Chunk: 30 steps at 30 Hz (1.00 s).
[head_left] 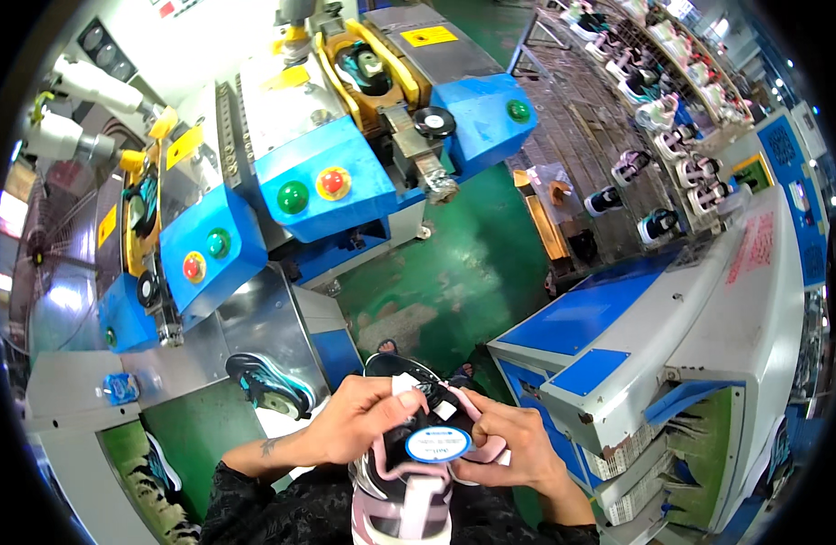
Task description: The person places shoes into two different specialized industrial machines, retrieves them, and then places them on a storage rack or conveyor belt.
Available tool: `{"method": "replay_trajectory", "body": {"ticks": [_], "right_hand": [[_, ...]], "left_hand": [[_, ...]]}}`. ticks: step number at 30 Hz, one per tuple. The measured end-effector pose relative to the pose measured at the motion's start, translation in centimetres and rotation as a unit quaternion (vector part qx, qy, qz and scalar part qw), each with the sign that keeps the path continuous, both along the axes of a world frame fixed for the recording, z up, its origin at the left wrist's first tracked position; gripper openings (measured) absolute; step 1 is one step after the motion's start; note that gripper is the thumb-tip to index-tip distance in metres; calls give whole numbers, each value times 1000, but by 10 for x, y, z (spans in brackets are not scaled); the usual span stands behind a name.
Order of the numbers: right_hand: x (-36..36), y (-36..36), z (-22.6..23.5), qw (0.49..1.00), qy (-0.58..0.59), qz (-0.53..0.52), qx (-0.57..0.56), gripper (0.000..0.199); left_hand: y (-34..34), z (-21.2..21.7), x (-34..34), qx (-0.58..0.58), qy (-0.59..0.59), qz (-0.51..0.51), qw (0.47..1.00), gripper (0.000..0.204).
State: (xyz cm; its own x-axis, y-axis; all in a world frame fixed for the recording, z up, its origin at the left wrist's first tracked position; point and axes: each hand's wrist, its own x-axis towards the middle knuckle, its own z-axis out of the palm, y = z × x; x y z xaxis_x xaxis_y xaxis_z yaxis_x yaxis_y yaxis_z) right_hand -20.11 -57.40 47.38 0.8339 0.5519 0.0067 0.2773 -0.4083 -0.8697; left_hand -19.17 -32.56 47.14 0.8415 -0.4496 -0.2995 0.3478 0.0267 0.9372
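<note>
A pink, white and black sneaker [404, 522] is held in front of my body, its pink-and-white end close to me. My left hand [368, 420] is closed, thumb and fingers pinching the shoe's upper by a white tab near the laces. On the other side my right hand [513, 440] has its fingers curled on the pink edge of the opening. Between the hands lies an oval white label [438, 444] with a blue rim, over the shoe's opening. Beyond the left wrist, a black and teal sneaker [271, 386] rests on a pale surface.
Blue machine housings with green and red buttons [325, 186] stand ahead and left; sneakers sit in their yellow clamps [365, 68]. A grey and blue machine [636, 336] with green brush-like flaps is at right. Shoe racks [654, 136] fill the far right. The floor [418, 291] is green.
</note>
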Motion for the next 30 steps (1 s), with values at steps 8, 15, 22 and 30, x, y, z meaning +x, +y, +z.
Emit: {"method": "replay_trajectory", "body": {"ticks": [8, 15, 22, 30], "right_hand": [[10, 16, -7, 999, 1, -44, 17, 34], [31, 24, -20, 953, 6, -299, 40, 34], [131, 16, -100, 831, 26, -522, 189, 20], [268, -43, -140, 677, -12, -668, 308, 20]], "left_hand": [[22, -5, 8, -5, 20, 48, 999, 31], [44, -29, 8, 83, -109, 214, 967, 37], [-2, -40, 54, -82, -146, 104, 980, 37], [-75, -106, 126, -256, 308, 15, 916, 49]]}}
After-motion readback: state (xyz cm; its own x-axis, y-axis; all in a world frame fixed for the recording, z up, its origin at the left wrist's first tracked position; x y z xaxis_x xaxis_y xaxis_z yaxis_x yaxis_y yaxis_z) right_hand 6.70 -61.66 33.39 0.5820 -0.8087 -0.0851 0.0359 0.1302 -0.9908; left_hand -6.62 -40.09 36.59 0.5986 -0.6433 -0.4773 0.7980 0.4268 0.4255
